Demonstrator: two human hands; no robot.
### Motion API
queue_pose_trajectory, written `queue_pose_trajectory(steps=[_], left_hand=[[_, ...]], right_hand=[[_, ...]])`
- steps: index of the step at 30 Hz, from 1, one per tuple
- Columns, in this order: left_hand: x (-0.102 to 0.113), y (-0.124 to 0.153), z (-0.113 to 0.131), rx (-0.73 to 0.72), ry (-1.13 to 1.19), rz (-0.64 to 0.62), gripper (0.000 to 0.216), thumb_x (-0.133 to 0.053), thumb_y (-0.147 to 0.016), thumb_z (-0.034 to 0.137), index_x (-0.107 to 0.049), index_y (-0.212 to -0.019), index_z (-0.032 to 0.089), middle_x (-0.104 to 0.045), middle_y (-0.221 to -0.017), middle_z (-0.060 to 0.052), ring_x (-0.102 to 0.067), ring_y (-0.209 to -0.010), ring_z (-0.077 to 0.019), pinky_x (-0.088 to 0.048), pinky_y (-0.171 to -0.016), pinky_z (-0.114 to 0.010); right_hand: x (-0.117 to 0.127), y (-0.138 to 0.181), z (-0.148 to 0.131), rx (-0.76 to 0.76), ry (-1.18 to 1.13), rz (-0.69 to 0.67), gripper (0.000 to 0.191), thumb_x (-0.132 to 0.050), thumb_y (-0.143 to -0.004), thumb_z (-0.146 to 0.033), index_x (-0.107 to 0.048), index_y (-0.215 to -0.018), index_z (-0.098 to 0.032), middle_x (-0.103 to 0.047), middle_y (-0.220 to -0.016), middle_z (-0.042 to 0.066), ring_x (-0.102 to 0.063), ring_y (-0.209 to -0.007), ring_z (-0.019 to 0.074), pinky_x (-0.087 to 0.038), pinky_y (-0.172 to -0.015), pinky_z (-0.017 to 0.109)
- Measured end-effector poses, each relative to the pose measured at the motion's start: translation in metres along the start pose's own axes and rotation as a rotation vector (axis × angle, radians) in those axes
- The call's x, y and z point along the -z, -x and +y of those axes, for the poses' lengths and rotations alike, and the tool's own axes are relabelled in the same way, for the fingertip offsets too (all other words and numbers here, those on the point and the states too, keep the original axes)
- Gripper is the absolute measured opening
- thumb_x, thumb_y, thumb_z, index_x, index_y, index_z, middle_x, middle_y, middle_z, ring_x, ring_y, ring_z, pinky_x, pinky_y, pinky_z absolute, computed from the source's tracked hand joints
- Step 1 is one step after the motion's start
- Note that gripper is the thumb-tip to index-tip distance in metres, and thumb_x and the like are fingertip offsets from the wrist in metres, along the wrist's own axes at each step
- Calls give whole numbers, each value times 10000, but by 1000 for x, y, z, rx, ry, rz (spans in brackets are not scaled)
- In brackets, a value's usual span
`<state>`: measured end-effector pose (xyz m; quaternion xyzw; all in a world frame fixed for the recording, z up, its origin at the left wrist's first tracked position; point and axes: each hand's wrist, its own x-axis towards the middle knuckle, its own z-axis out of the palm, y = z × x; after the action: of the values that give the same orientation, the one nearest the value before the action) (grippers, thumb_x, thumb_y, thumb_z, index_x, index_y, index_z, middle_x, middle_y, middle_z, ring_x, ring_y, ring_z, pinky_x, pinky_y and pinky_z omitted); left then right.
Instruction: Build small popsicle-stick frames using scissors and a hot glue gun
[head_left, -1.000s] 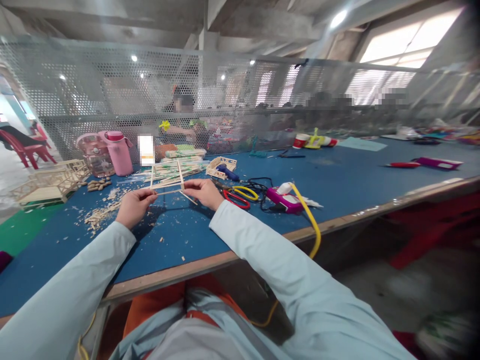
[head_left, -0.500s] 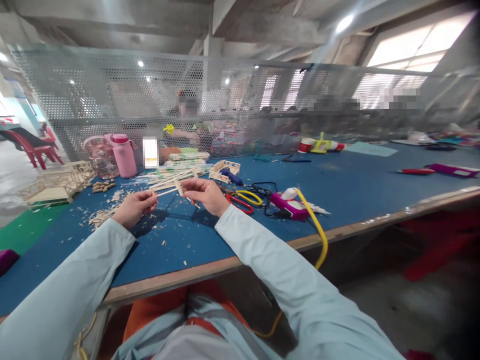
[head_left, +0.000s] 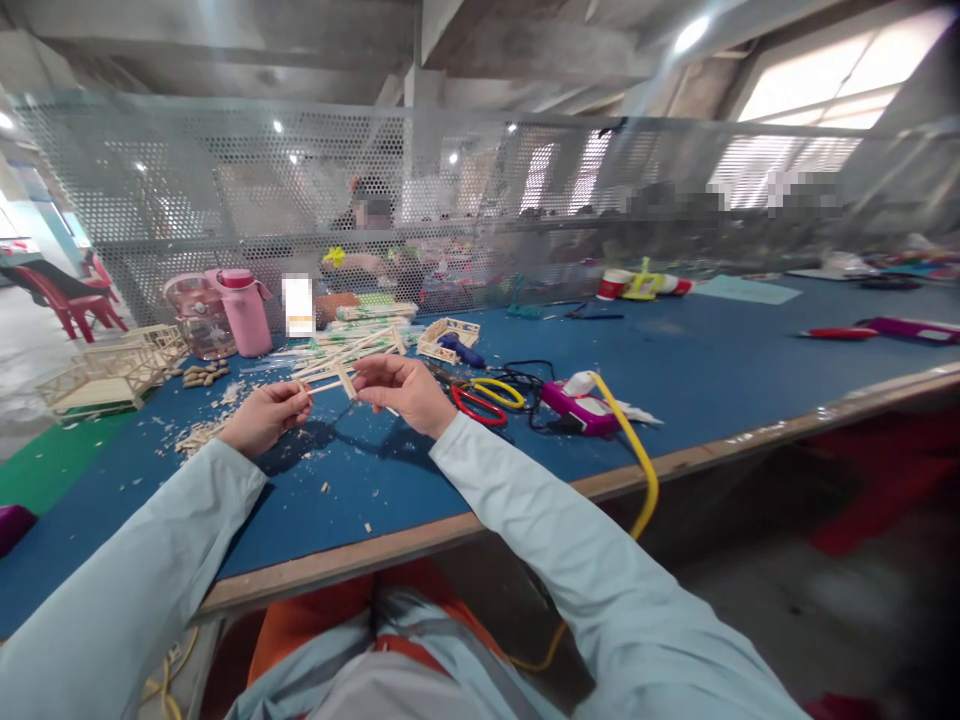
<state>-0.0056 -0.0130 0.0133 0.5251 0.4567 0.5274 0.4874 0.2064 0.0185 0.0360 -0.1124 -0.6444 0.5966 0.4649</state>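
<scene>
While your L hand (head_left: pixel 262 416) pinches the near end of a thin wooden stick (head_left: pixel 324 386), your R hand (head_left: pixel 406 392) has thumb & fingers drawn in narrow on a small wooden-stick frame (head_left: pixel 346 381), at its flat crosspiece. Both are btwn your hands, above the blue worktop (head_left: pixel 705 370), L of its middle & back from the front edge; can't tell if stick & frame are joined.

Just R of your R hand lie scissors (head_left: pixel 481 419) w/ red & yellow handles; past them, a blue-handled tool (head_left: pixel 463 350) sits by a stick-built tray (head_left: pixel 471 328). Nr the front edge: purple power strip (head_left: pixel 594 420), its yellow cable (head_left: pixel 637 460) running over that edge. By your L hand, wood scraps (head_left: pixel 199 436); farther back, peanuts (head_left: pixel 201 376). Pink bottle (head_left: pixel 246 318) & clear bottle (head_left: pixel 202 328) stand twd the far L corner, nr the perf. metal screen (head_left: pixel 285 200).
</scene>
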Motion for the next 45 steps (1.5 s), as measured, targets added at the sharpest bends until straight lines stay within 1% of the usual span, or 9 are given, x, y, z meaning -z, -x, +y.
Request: queue_pose_trajectory(steps=[11,17,21,25,29,32,35,39,45], left_hand=[[-4,3,6,-20,-33,42,382,-786,-456,428,-566,-579,142,-487,-537,43,-414,-495,-48,-368,-479,-168],[-6,6,11,-96,-137,127,376,-757,-493,455,-613,-638,139,-507,-547,32,-437,-514,-67,-404,-511,-191],[-10,9,12,-163,-227,178,348,-722,-547,450,-634,-670,137,-512,-533,29,-436,-494,-73,-425,-524,-209],[-16,14,15,-239,-386,234,336,-675,-601,445,-660,-712,128,-543,-533,13,-457,-500,-88,-425,-524,-215],[-25,20,19,-325,-553,283,318,-615,-657,436,-666,-710,127,-558,-515,6,-468,-499,-99,-411,-514,-214],[-30,22,20,-356,-609,311,325,-588,-673,431,-676,-745,127,-587,-531,-6,-491,-503,-112,-411,-515,-220],[-31,22,19,-386,-656,322,324,-581,-677,422,-684,-765,128,-628,-586,-23,-515,-524,-121,-415,-531,-226],[-26,20,15,-401,-705,312,331,-574,-688,424,-693,-784,130,-661,-661,-45,-542,-567,-137,-422,-563,-238],[-19,16,10,-339,-732,272,336,-567,-692,432,-700,-787,138,-659,-638,-33,-551,-581,-146,-415,-572,-234]], right_hand=[[4,-1,3,2,45,-11,315,-720,-577,-187,-634,-879,-167,-646,-708,-17,-600,-623,100,-435,-439,174],[19,-6,12,-54,105,74,359,-717,-556,-180,-614,-899,-155,-654,-714,-8,-577,-588,93,-433,-439,178],[25,-9,17,-100,169,108,376,-709,-562,-187,-607,-922,-153,-656,-733,3,-591,-627,107,-435,-454,178],[28,-10,22,-133,204,129,398,-700,-574,-194,-602,-958,-160,-665,-776,13,-609,-689,118,-441,-481,175],[29,-10,24,-142,229,148,406,-695,-582,-203,-595,-973,-156,-676,-798,27,-613,-695,117,-443,-487,174],[29,-9,23,-154,234,156,394,-694,-596,-238,-596,-967,-151,-681,-827,42,-616,-699,120,-451,-493,180],[29,-8,22,-167,236,153,380,-691,-615,-292,-605,-958,-152,-681,-853,51,-618,-703,121,-456,-499,182],[32,-8,23,-135,287,151,384,-678,-634,-349,-617,-955,-147,-678,-832,49,-606,-680,116,-449,-488,182],[34,-10,26,-113,419,129,316,-631,-669,-339,-639,-906,-130,-652,-728,24,-571,-621,105,-418,-462,176]])
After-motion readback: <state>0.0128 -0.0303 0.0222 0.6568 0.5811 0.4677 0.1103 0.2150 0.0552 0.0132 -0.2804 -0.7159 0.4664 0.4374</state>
